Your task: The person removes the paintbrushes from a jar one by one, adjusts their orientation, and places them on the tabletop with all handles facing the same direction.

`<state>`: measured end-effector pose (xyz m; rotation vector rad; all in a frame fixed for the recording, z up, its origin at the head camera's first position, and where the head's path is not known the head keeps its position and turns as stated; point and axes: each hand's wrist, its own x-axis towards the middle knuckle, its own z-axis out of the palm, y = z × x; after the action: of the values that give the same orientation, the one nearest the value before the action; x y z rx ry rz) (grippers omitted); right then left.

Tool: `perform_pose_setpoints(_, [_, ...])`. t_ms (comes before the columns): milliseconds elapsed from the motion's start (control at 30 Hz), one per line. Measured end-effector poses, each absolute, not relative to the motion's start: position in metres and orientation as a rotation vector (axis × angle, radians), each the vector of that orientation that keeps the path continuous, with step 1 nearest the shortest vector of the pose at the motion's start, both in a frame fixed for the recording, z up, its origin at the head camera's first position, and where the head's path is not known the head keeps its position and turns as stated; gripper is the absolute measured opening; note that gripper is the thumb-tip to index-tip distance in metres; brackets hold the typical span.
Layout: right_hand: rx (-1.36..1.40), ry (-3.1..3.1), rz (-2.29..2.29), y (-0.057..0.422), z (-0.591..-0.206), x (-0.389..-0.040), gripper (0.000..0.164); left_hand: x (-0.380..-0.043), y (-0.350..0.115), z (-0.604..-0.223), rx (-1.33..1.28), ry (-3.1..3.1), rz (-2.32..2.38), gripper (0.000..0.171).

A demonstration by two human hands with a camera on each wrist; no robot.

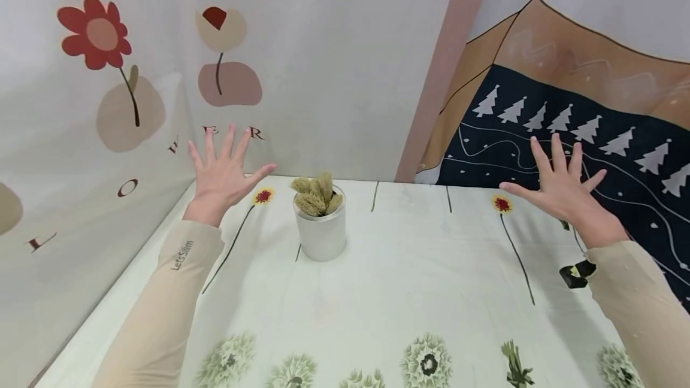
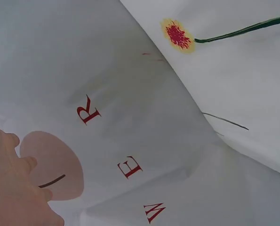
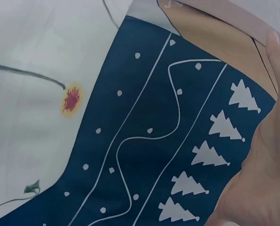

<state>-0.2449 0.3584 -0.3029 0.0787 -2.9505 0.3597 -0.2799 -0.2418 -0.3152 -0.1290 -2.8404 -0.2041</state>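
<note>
My left hand (image 1: 220, 178) is raised over the table's far left part, fingers spread wide, holding nothing. Farther right, my right hand (image 1: 563, 187) hovers with spread fingers, also holding nothing. Between them, nearer the left hand, a white cylindrical pot (image 1: 322, 235) stands upright on the table, with tan fuzzy dried flower heads (image 1: 317, 194) in its top. Neither hand touches it. Only part of the left hand (image 2: 17, 183) shows at the edge of the left wrist view. The right wrist view has the thumb and part of the right hand (image 3: 262, 179) at its right side.
A white cloth with printed flowers covers the table (image 1: 388, 280). Behind it hangs a pale curtain (image 1: 334, 76) with flower shapes and letters. On the right is a navy and brown cloth (image 1: 501, 136) with white trees. A small black object or print (image 1: 574, 275) lies near the right sleeve.
</note>
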Motion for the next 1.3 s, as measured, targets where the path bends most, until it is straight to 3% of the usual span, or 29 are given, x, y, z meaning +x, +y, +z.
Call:
perform_pose_setpoints(500, [0.138,-2.944,0.391,0.337,-0.309,-0.251,0.111,-0.266,-0.233,-0.312,-0.118,-2.851,-0.327,0.099])
perform_pose_setpoints(1300, [0.32,-2.975,0.573,0.281,-0.338,-0.26,0.107,-0.219,-0.208,-0.324,-0.135,-2.79,-0.809,0.081])
